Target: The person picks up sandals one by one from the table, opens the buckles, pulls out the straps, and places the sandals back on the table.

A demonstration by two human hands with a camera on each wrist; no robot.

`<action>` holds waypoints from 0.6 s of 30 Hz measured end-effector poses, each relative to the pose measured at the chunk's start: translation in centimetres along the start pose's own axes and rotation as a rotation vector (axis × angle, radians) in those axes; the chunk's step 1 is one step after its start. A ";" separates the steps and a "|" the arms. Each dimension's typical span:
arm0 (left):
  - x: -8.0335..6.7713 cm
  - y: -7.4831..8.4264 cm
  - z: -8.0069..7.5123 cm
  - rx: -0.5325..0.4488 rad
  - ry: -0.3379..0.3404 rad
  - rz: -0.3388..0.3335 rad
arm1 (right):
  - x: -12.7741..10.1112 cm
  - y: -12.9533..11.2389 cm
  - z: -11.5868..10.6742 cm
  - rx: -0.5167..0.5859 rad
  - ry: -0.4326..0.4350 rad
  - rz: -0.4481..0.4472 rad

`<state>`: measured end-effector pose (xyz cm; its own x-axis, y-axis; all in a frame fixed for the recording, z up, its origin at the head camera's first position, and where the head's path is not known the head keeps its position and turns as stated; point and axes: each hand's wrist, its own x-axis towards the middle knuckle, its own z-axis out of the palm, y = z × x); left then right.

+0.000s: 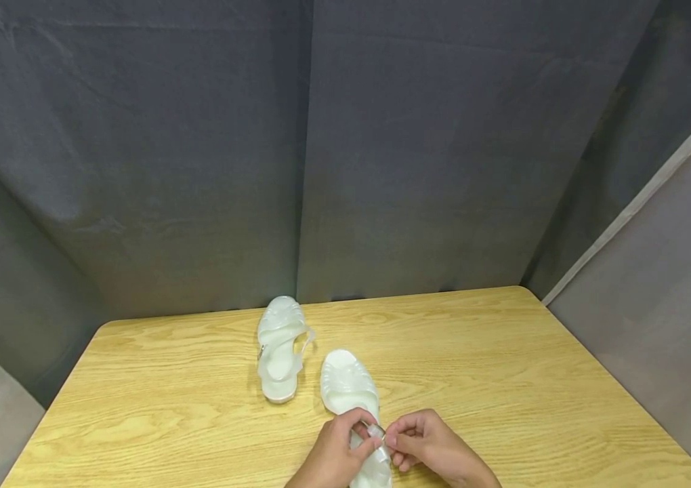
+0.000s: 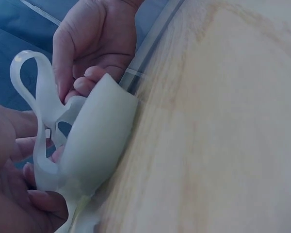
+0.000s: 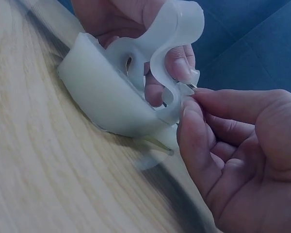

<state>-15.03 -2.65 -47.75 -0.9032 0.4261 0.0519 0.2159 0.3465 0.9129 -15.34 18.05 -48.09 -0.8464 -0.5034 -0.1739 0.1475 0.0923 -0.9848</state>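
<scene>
On a wood-grain table (image 1: 504, 379), a person's left hand (image 1: 341, 447) gripped a pale, translucent sandal (image 1: 348, 383) by its strap (image 3: 190, 23), thumb and forefinger bent to either side of it near a small metal buckle (image 3: 192, 86). The right hand (image 1: 427, 446), at the sandal's right side, pinched thumb and forefinger together at the buckle, its other fingers curled toward the palm; whether the tips held metal or strap could not be told. The sandal lay toe away from the person, its rear partly covered by the left hand. A matching sandal (image 1: 280, 352) stood apart, farther back and to the left, near a dark curtain (image 1: 199, 169).
</scene>
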 end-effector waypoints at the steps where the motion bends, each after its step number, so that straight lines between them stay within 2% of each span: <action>1: 0.0 0.0 0.0 -0.001 0.001 0.001 | 0.0 0.0 -0.1 -0.008 0.012 0.004; 7: 0.0 0.1 0.0 -0.020 0.001 -0.004 | -0.2 -0.1 -0.5 -0.041 0.090 -0.002; 13: 0.0 0.2 0.0 -0.023 0.003 -0.016 | 0.0 -0.3 -0.3 -0.061 0.090 -0.074; 18: 0.0 0.1 0.1 -0.009 0.023 -0.013 | 0.3 -0.3 0.3 -0.094 0.108 -0.081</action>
<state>-14.94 -2.52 -47.66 -0.9142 0.4023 0.0488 0.2007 0.3448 0.9170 -15.43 17.58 -47.87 -0.9042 -0.4179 -0.0878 0.0324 0.1380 -0.9899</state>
